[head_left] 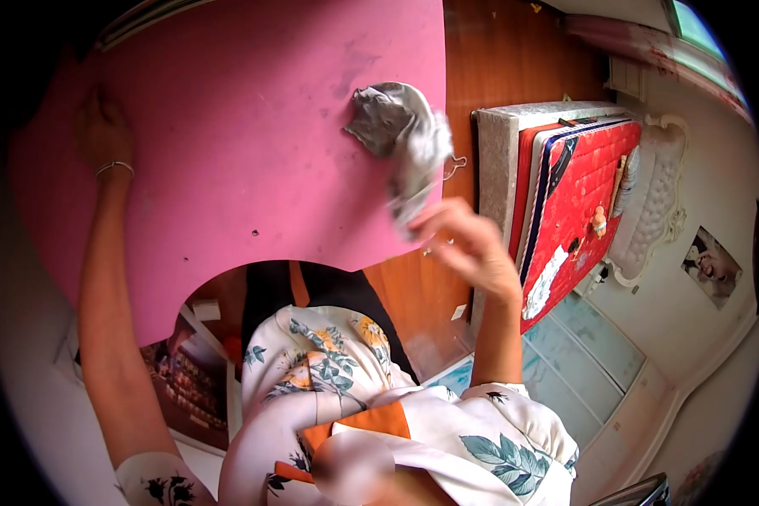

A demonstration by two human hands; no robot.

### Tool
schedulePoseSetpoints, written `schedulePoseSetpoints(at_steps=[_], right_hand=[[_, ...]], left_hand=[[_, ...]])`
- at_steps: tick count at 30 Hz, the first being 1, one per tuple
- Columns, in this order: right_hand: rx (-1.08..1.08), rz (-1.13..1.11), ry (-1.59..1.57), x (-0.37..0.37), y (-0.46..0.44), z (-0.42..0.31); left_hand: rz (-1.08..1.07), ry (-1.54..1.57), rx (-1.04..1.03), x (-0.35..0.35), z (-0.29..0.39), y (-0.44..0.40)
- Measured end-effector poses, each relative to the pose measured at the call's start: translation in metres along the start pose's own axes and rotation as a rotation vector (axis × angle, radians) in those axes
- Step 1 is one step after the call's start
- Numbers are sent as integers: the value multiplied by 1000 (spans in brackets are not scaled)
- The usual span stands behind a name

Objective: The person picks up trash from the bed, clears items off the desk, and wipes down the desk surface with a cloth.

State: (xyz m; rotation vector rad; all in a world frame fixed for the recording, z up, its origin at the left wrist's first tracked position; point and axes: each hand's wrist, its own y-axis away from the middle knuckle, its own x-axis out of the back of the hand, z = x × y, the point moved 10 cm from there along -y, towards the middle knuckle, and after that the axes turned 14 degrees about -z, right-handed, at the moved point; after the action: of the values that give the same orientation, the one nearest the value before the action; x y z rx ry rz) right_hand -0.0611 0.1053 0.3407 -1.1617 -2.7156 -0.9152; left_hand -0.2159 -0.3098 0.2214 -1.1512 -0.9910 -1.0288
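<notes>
A grey and white crumpled cloth (pixel 396 126) lies toward the right side of a pink board (pixel 244 135). Its near end is lifted and smeared by motion. My right hand (pixel 472 249) pinches that end between thumb and fingertips, just off the board's right edge. Over at the far left, my left hand (pixel 103 131) rests on or against the board in deep shadow, with a bracelet on its wrist. How its fingers are set is too dark to make out.
A bed with a red mattress (pixel 586 202) stands to the right, a small doll (pixel 599 221) on it. A hook-like piece (pixel 455 166) juts out at the board's right edge. A framed picture (pixel 190 379) leans below the board on the left. The floor is brown wood (pixel 514 59).
</notes>
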Motion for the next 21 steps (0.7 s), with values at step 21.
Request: schedulePoseSetpoints(at_steps=[21], right_hand=[[405, 429, -1191, 33, 2, 70]], left_hand=[[82, -111, -20, 1, -5, -2]])
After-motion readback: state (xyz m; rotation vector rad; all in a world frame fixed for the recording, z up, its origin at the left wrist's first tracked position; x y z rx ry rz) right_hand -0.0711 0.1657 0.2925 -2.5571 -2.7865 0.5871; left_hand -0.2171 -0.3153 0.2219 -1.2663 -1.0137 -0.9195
